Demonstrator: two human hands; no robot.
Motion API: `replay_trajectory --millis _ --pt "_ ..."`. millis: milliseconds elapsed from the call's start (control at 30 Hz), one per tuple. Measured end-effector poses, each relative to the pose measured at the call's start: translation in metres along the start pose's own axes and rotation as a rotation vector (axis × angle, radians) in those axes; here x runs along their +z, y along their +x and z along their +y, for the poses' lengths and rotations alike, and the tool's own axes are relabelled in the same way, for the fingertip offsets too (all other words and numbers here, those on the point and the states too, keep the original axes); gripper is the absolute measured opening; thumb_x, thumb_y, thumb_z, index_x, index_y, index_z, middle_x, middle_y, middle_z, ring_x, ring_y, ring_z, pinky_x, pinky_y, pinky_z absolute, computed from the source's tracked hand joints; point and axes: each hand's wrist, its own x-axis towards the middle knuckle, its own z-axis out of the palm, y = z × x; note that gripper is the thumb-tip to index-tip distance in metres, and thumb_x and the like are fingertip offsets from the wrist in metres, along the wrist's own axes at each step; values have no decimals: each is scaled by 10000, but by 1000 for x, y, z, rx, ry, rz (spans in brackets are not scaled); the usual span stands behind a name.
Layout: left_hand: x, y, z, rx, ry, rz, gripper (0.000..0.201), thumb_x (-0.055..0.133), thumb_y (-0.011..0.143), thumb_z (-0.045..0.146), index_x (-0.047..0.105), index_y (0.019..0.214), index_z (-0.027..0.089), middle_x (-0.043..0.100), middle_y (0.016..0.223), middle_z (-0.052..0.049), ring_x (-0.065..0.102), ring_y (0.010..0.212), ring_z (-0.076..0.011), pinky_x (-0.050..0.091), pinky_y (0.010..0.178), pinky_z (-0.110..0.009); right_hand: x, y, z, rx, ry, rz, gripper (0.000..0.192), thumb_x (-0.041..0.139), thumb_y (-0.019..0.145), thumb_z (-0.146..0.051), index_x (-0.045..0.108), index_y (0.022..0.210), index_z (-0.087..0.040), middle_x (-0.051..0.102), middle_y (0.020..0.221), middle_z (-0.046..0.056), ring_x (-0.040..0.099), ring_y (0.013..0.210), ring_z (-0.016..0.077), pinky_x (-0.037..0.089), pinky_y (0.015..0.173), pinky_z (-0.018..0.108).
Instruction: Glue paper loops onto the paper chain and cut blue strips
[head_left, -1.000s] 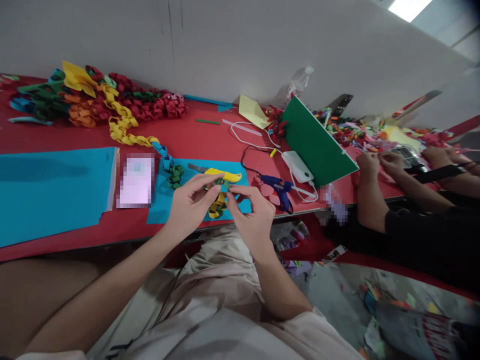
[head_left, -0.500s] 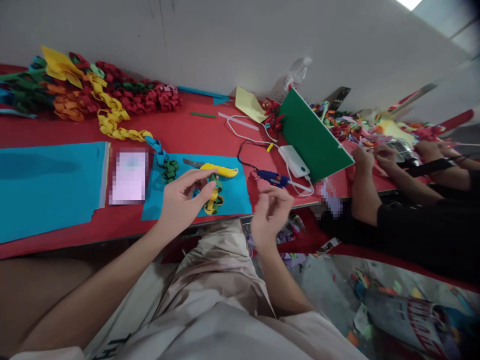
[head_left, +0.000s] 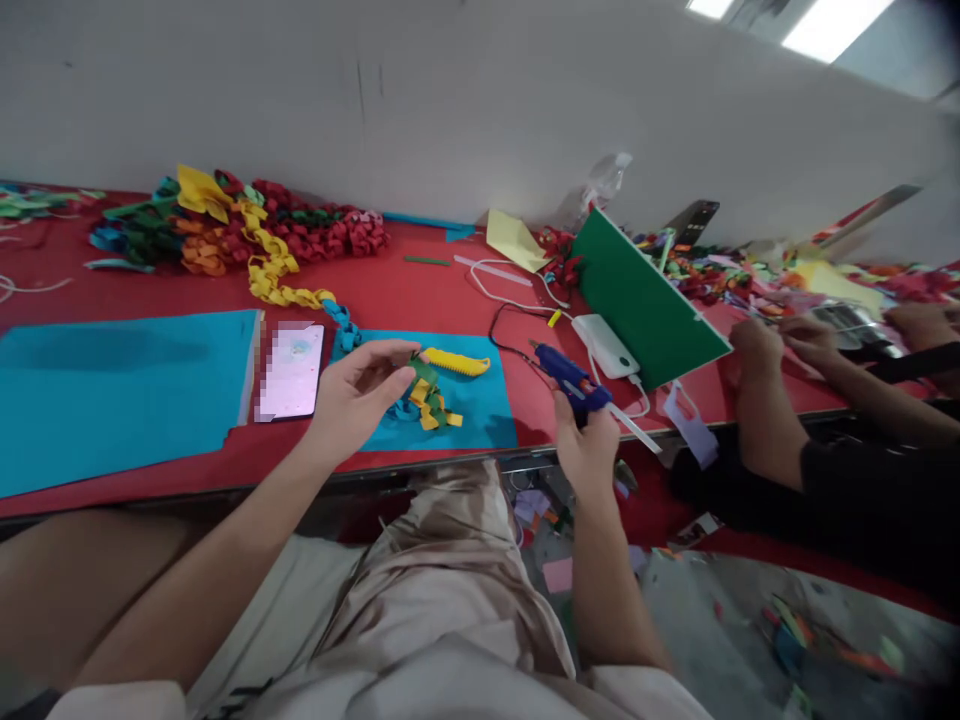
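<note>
Red table [head_left: 450, 290] stretching along white wall, left hand [head_left: 352, 395] pinching green-and-yellow paper chain [head_left: 429, 396] over blue sheet [head_left: 480, 400], right hand [head_left: 589, 450] clasping blue glue gun [head_left: 570, 380] beside that sheet, phone [head_left: 292, 370] lying at the sheet's other side

The tabletop [head_left: 450, 290] runs across the middle of the frame. At centre a paper sheet [head_left: 487, 405] lies on it, with the folded paper chain [head_left: 429, 398] on top and a utility knife [head_left: 456, 362] just behind. Left of the sheet lies a phone [head_left: 291, 371], further left a larger paper stack [head_left: 112, 390]. A heap of paper chains [head_left: 247, 225] sits upper left. Right of centre, a glue gun [head_left: 574, 383] is before a power bank [head_left: 609, 346] and a leaning board [head_left: 645, 305].
</note>
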Motion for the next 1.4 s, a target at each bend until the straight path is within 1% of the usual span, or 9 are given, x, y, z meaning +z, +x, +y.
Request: replay_trajectory --millis 100,200,400,567,867,967,1100,1267,1400 --pt "2 0 1 40 -47 -5 287 848 834 405 790 1051 224 780 973 -50 730 906 -165 601 822 -270 -21 -13 -33 -95 210 -118 242 628 977 -414 752 954 -208 755 846 75 714 833 246 581 832 402" --pt "6 -1 4 78 -51 -12 253 847 839 373 787 1035 224 782 951 -45 731 860 -158 602 793 -275 -33 -22 -55 -166 365 -254 152 649 985 -342 751 971 -230 758 875 57 721 807 211 600 798 360" --pt "6 -4 7 142 -14 -64 260 870 818 331 788 1040 223 790 960 -48 731 866 -160 602 793 -275 -25 -27 -66 -158 520 -427 138 651 996 -321 698 1098 -241 728 919 51 698 762 181 583 678 303" --pt "4 -4 6 180 -35 -78 281 867 819 260 794 1090 233 796 970 -41 744 888 -152 611 812 -252 -19 -26 -73 -203 498 -448 100 642 1003 -307 685 993 -217 685 888 47 665 760 168 563 671 286" --pt "4 -3 1 238 -108 -130 360 849 803 121 802 1123 278 797 975 -15 769 901 -141 617 820 -219 -16 -28 -70 -216 512 -443 69 654 994 -271 687 1038 -228 700 933 50 682 777 165 577 701 276" --pt "5 -3 -1 237 -115 -119 358 856 798 126 805 1119 277 797 984 -17 771 898 -140 619 827 -216 -17 -30 -69 -224 526 -458 95 658 989 -250 704 1072 -243 724 974 56 708 819 177 596 740 282" --pt "5 -3 -1 220 -99 -102 340 870 790 159 809 1107 264 799 983 -27 770 893 -147 625 820 -226 -18 -32 -64 -192 517 -486 219 646 994 -254 695 1207 -269 741 985 57 724 818 194 615 749 299" --pt "5 -3 -2 215 -77 -91 315 870 790 186 810 1092 256 797 968 -32 763 880 -151 626 804 -239 -18 -32 -62 -200 509 -464 169 659 987 -248 716 1144 -268 754 1007 56 735 860 199 620 801 307" --pt "6 -3 -2 199 -67 -80 300 868 790 207 810 1082 248 795 964 -33 764 870 -159 632 799 -256 -18 -31 -65 -207 512 -465 207 647 994 -243 706 1191 -275 760 1077 61 742 854 187 623 775 288"
